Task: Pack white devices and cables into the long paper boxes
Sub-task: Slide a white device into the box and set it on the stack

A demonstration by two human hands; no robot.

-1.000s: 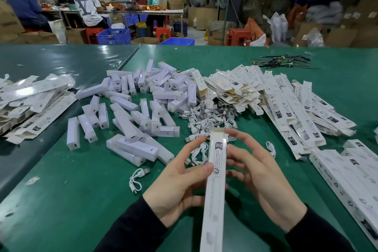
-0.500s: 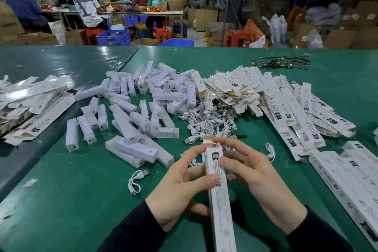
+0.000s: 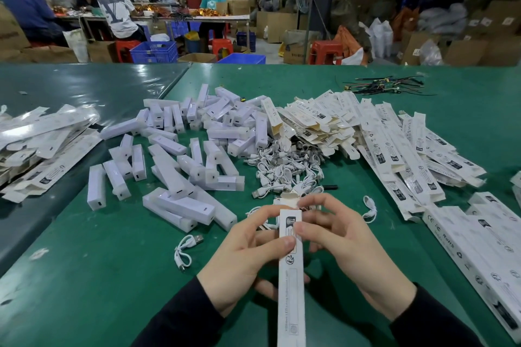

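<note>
Both hands hold one long white paper box (image 3: 291, 284) upright in front of me. My left hand (image 3: 248, 259) grips its left side, thumb pressed on the printed face. My right hand (image 3: 346, 248) grips the right side, fingertips at the box's top end where the flap (image 3: 286, 200) stands. Several white devices (image 3: 180, 160) lie scattered on the green table (image 3: 84, 276) beyond my left hand. A heap of white cables (image 3: 284, 169) lies just past the box. Flat, unfolded boxes (image 3: 394, 155) are piled at the right.
A loose cable (image 3: 186, 248) lies left of my left hand, another (image 3: 370, 207) to the right. Packed boxes (image 3: 485, 251) are stacked at the right edge. More flat boxes (image 3: 36, 146) sit at the far left. Black cable ties (image 3: 383, 86) lie at the back. People work at a far table.
The box has slid down and toward me between my hands. My fingers have closed in on its top end and the flap.
</note>
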